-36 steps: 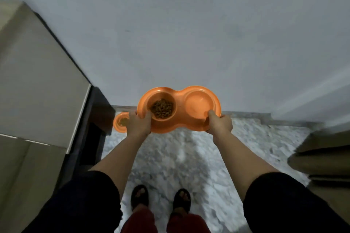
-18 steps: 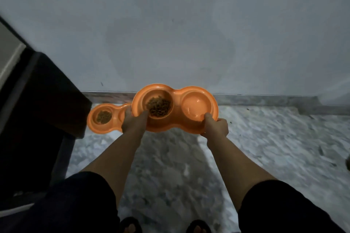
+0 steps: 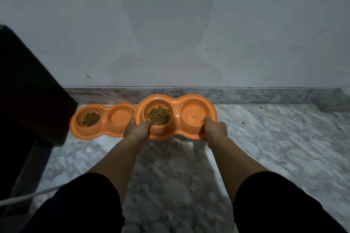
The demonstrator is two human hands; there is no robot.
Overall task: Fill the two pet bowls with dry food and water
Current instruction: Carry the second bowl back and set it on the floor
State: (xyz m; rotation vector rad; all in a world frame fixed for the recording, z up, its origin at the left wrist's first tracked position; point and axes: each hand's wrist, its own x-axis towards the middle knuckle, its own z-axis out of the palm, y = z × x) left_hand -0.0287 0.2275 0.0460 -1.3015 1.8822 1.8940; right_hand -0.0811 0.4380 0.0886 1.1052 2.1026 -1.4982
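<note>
I hold an orange double pet bowl (image 3: 176, 100) low over the marble floor, close to the wall. Its left cup holds brown dry food (image 3: 158, 115); its right cup (image 3: 195, 113) holds water with a ripple. My left hand (image 3: 136, 129) grips the bowl's near left rim, thumb inside the food cup. My right hand (image 3: 216, 128) grips the near right rim. A second orange double bowl (image 3: 103, 121) rests on the floor just to the left, with dry food (image 3: 91, 119) in its left cup and a shiny right cup (image 3: 119, 117).
A dark piece of furniture (image 3: 28, 91) stands at the left, beside the second bowl. The grey wall (image 3: 170, 34) and marble skirting (image 3: 265, 95) run behind both bowls. A white cable (image 3: 28, 196) lies at the lower left. Marble floor (image 3: 284, 147) stretches to the right.
The held bowl has come down from chest height toward the floor, and my view has dropped with it. The second bowl on the floor has come fully into sight.
</note>
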